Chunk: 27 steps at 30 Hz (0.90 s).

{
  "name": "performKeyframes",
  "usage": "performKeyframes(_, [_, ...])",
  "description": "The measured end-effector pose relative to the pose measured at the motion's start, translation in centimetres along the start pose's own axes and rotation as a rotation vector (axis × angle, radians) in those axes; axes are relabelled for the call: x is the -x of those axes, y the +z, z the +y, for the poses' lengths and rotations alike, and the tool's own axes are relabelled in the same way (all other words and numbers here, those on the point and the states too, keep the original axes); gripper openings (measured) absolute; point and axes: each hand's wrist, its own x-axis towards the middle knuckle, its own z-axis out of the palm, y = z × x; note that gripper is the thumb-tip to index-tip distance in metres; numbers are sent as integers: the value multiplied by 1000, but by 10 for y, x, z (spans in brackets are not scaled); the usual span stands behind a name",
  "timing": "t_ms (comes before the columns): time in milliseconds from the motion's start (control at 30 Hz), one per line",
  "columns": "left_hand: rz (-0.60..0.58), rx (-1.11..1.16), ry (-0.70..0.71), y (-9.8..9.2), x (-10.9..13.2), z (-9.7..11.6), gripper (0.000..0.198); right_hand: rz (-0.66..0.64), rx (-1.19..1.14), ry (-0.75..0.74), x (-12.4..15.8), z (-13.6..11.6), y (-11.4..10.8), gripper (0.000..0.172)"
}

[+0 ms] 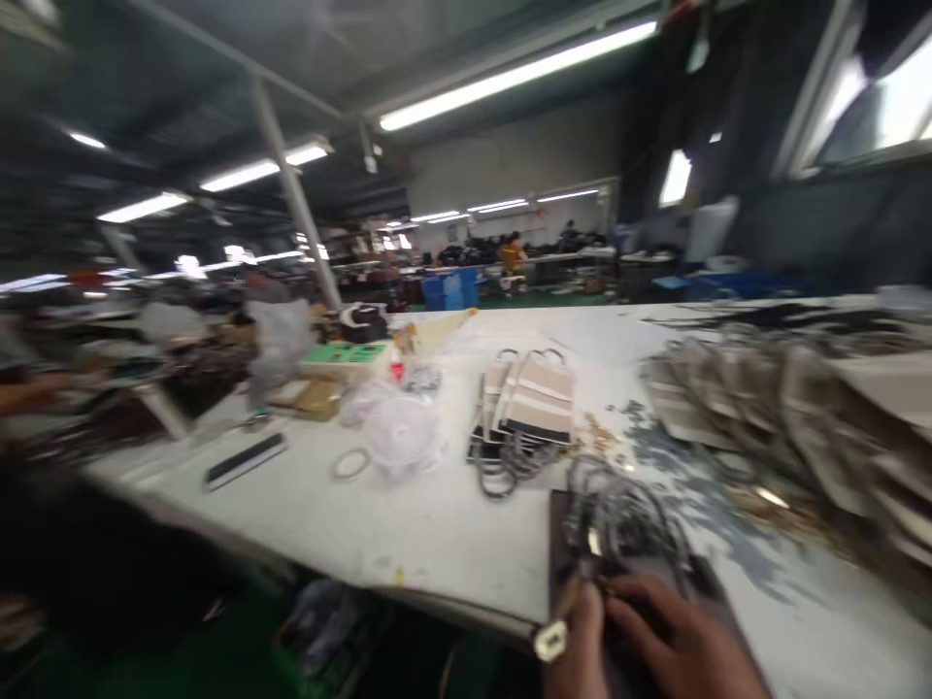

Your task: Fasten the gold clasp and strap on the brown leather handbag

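My left hand [582,636] is closed at the bottom right, pinching a narrow dark strap with a gold fitting [595,541] just beyond the fingertips. A gold rectangular buckle [549,641] sticks out to the left of this hand. Close beside it, my right hand [674,636] has its fingers bent and drawn together at the same spot; motion blur hides what lies between them. Under both hands is a dark flat panel [559,515]. Dark grey looped straps [626,515] are heaped on its far part.
Striped beige pieces with ring handles [539,388] lie beyond my hands. Stacked beige pieces [822,408] fill the right, near grey scraps [677,476] and gold bits [601,434]. Leftward are a clear plastic spool [400,430], a ring [350,464] and a black bar [246,460]. Someone [512,257] is far off.
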Motion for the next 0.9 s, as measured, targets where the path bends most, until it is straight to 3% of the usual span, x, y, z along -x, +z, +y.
performKeyframes(100, [107,161,-155,-7,-40,-6,53,-14,-79,105,0,2,-10,25])
performKeyframes(200, [56,307,-323,-10,-64,-4,49,69,-85,105,-2,2,-21,21])
performKeyframes(300, [30,368,-409,-11,-72,0,46,164,-27,171,-3,17,-51,26])
performKeyframes(467, [192,259,-399,-12,-84,-10,44,244,202,454,-18,92,-126,35])
performKeyframes(600, [138,211,-342,-11,-87,-16,46,330,405,589,-42,159,-171,38])
performKeyframes(733, [65,214,-370,-8,-80,-10,48,336,482,620,-71,200,-189,31])
performKeyframes(900, [143,207,-339,-9,-71,-8,45,343,523,628,-83,219,-186,26])
